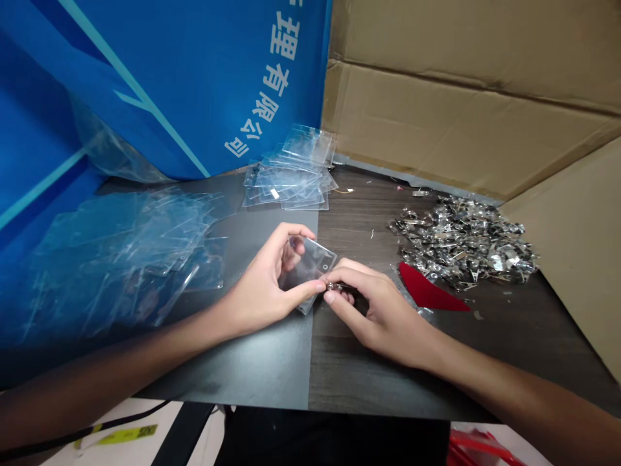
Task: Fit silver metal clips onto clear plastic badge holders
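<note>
Between my two hands, over the middle of the table, is a clear plastic badge holder (317,257) with small holes near one edge. My left hand (266,281) grips it by its sides, thumb in front and fingers behind. My right hand (376,304) pinches a small metal badge clip (334,287) between thumb and forefinger, right at the holder's edge. Part of the clip is hidden by the fingers, and I cannot tell whether it is attached to the holder.
A big pile of metal clips (466,243) lies at the right, beside a red triangular piece (429,291). Loose clear holders are spread at the left (130,239) and stacked at the back (291,175). A blue printed banner (160,71) and cardboard (460,110) wall the table's rear.
</note>
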`<control>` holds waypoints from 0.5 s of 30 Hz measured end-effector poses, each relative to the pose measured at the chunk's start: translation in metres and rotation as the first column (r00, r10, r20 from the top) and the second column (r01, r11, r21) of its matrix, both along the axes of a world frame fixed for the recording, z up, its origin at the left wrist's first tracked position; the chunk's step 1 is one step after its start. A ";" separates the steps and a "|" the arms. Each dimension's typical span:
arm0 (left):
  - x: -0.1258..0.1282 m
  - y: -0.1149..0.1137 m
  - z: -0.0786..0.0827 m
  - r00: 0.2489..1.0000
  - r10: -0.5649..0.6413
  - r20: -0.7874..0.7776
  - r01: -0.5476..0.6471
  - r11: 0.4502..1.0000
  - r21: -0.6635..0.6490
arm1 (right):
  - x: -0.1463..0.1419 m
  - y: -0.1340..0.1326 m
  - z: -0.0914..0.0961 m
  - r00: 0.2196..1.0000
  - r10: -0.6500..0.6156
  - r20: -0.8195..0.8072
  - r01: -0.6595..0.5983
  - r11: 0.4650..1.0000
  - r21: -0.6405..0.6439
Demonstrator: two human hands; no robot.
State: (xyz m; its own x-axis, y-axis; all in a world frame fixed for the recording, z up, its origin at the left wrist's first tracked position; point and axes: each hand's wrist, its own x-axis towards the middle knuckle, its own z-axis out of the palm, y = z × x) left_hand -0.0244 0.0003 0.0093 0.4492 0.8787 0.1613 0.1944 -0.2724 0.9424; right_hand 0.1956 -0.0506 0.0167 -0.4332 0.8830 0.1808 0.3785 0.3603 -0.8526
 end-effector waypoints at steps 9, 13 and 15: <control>-0.002 0.000 0.012 0.983 0.108 -0.151 -0.063 0.960 0.272 | 0.003 0.005 -0.004 0.990 -0.138 0.029 0.138 0.990 -0.030; -0.003 -0.013 0.058 0.992 -0.052 -0.117 0.074 0.977 0.200 | 0.003 0.007 -0.007 0.990 -0.139 0.017 0.139 0.989 -0.045; -0.004 -0.026 0.081 0.988 -0.129 -0.080 0.137 0.984 0.112 | 0.004 0.008 -0.008 0.990 -0.142 -0.012 0.141 0.989 -0.039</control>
State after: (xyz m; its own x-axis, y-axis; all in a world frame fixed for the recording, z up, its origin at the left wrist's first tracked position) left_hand -0.0286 -0.0253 0.0901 0.5749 0.7874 0.2225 0.2150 -0.4078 0.8874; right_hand 0.1993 -0.0423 0.0084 -0.3012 0.9415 0.1514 0.4107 0.2713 -0.8705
